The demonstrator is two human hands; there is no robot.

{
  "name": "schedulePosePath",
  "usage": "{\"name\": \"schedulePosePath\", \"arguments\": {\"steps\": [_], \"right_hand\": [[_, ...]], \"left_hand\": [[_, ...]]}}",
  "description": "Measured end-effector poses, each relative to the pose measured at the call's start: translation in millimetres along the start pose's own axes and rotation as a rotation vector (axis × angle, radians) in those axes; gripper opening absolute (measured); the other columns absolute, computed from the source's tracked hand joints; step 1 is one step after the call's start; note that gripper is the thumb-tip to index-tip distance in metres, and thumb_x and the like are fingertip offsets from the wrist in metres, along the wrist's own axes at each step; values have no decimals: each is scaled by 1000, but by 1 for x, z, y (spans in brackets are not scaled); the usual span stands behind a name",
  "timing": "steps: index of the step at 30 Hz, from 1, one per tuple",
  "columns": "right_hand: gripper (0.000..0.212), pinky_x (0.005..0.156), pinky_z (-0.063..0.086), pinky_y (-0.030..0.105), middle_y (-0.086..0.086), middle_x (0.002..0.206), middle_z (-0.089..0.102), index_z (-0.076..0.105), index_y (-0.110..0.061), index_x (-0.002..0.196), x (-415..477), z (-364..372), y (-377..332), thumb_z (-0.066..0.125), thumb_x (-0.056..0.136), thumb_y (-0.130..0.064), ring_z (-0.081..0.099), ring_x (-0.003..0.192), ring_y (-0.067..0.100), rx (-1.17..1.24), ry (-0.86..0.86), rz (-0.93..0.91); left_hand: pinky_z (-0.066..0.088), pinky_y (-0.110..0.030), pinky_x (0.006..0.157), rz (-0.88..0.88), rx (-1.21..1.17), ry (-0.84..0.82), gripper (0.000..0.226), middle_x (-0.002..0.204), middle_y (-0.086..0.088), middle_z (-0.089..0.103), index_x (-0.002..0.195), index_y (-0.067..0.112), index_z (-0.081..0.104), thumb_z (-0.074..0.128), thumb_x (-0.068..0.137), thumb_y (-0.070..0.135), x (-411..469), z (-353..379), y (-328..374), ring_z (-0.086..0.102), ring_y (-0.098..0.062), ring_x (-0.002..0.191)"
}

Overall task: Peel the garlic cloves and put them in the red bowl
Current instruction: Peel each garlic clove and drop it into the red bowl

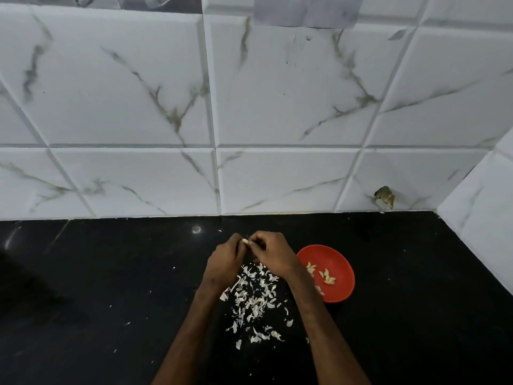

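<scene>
A small pale garlic clove (245,241) is held between both hands above the black counter. My left hand (225,259) pinches it from the left and my right hand (273,255) pinches it from the right, fingertips meeting at the clove. The red bowl (337,259) sits on the counter just right of my right wrist, which covers its left rim. Several peeled cloves (327,277) lie inside it. A heap of white garlic skins (254,298) is scattered on the counter below my hands, between my forearms.
The black counter (111,301) runs back to a white marble-look tiled wall (194,107), with a side wall (483,232) closing in at the right. A chipped hole (385,196) marks the tile above the counter's back edge.
</scene>
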State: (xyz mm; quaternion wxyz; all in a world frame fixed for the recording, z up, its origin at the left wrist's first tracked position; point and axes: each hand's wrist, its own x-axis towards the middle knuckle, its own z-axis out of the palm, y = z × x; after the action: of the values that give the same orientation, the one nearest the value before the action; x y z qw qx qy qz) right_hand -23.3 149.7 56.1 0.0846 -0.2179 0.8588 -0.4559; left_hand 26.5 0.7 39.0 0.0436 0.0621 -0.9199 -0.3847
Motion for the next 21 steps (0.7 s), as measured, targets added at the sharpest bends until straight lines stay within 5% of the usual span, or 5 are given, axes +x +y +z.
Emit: {"name": "schedulePosePath", "arguments": {"steps": [6,10,13,18,21], "right_hand": [[8,66,54,27,-1,81,68,71,-8,97,2,-5,-9,64,96,-12,62,68,7,-50,79,-76],[8,63,50,20,-2,82,65,70,-5,99,4,-11,-21,63,96,-8,58,65,4,-37,93,-167],[8,64,53,26,-1,84,67,70,-5,100,6,-14,-30,64,96,-9,60,67,5,-6,128,-187],[2,62,49,21,-3,78,65,68,-9,89,7,-23,-43,67,91,-10,59,66,7,-37,216,-259],[5,61,52,29,-2,75,64,67,-8,85,9,-26,-49,67,90,-9,60,64,10,-51,295,-289]], "left_hand": [[40,-33,57,67,4,83,16,68,6,59,93,27,55,46,105,34,-1,-12,10,55,-10,60],[48,-20,59,112,-295,254,10,75,9,68,98,23,67,58,102,20,3,-28,26,63,-5,65],[48,-10,68,128,-381,267,11,81,11,74,95,15,73,63,98,10,5,-40,38,70,-1,76],[40,-7,59,137,-250,278,9,81,10,73,93,15,74,66,97,19,6,-56,47,61,3,64],[42,-9,61,164,-184,278,10,84,8,74,95,14,75,66,97,20,9,-62,51,64,1,71]]}}
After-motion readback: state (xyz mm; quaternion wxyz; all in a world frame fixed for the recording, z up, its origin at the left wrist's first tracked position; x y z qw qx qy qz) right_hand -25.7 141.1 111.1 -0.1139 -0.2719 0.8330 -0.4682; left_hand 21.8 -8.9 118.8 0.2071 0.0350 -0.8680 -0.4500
